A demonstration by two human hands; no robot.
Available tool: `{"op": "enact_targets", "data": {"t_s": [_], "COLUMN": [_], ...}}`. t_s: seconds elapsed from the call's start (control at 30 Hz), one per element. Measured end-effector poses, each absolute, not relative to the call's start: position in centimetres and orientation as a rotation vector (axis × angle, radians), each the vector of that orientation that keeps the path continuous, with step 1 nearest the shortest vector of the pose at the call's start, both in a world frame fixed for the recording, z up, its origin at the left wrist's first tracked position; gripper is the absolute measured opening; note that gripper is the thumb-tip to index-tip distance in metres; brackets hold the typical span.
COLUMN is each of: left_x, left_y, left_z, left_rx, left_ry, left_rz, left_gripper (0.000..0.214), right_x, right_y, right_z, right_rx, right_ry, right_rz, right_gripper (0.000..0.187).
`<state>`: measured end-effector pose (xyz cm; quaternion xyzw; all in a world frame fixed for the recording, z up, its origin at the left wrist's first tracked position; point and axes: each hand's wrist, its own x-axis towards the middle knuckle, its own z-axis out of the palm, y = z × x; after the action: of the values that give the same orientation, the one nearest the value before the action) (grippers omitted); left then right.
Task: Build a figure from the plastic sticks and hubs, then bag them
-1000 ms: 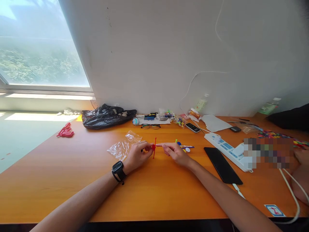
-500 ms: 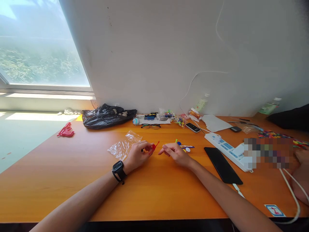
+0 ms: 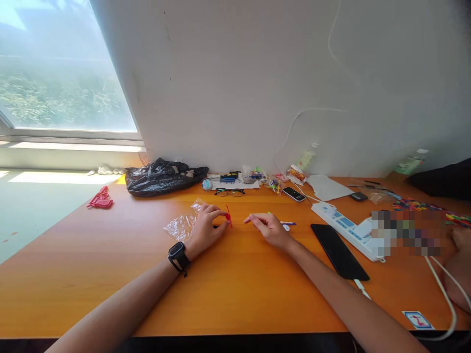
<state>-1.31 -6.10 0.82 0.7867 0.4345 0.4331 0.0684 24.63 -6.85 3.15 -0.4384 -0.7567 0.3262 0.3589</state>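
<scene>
My left hand [image 3: 206,227], with a black watch on its wrist, pinches a small red plastic stick piece [image 3: 228,216] between thumb and fingers just above the orange table [image 3: 110,264]. My right hand [image 3: 268,227] rests on the table a little to the right, fingers loosely curled and empty, apart from the red piece. Behind it lie a few small coloured plastic pieces [image 3: 286,225], partly hidden by the hand. A crumpled clear plastic bag [image 3: 183,223] lies just left of my left hand.
A black phone [image 3: 339,250] and a white power strip [image 3: 349,229] lie to the right. Glasses [image 3: 229,192], a black bag [image 3: 162,176], a remote [image 3: 293,194] and small clutter line the wall. Another person's hand [image 3: 459,264] is at the far right edge.
My right hand let go of the red piece and drew back to the right. The left hand turned the piece, which stood upright before, and shifted slightly left and away.
</scene>
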Motion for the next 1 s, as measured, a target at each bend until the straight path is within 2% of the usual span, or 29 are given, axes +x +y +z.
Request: {"op": "enact_targets", "data": {"t_s": [0.1, 0.33, 0.5, 0.63, 0.77, 0.9, 1.0], "left_x": [-1.5, -1.5, -1.2, -1.1, -0.9, -1.0, -1.2], "left_y": [-6.1, -6.7, -7.1, -7.2, -7.1, -7.3, -7.7], "left_z": [0.8, 0.7, 1.4, 1.5, 1.1, 1.5, 2.4], "left_rx": [2.423, 2.523, 2.5, 2.416, 2.447, 2.498, 2.564], "left_ry": [1.373, 1.551, 1.553, 1.522, 1.39, 1.283, 1.395], "left_rz": [1.149, 0.96, 0.948, 0.874, 0.997, 1.06, 0.98], "left_gripper": [0.014, 0.026, 0.015, 0.027, 0.039, 0.045, 0.045], "right_x": [24.5, 24.5, 24.6, 24.5, 24.2, 24.0, 24.0], "right_y": [-6.7, -6.8, -7.3, -7.5, -7.7, -7.8, -7.8], "right_z": [2.8, 2.4, 2.9, 2.9, 2.6, 2.4, 2.4], "right_rx": [-1.114, -1.107, -1.13, -1.149, -1.108, -1.059, -1.026], "right_ry": [-2.041, -2.173, -2.297, -2.369, -2.405, -2.433, -2.448], "right_rz": [0.761, 0.653, 0.502, 0.453, 0.432, 0.413, 0.398], "right_gripper": [0.049, 0.043, 0.034, 0.029, 0.024, 0.022, 0.021]}}
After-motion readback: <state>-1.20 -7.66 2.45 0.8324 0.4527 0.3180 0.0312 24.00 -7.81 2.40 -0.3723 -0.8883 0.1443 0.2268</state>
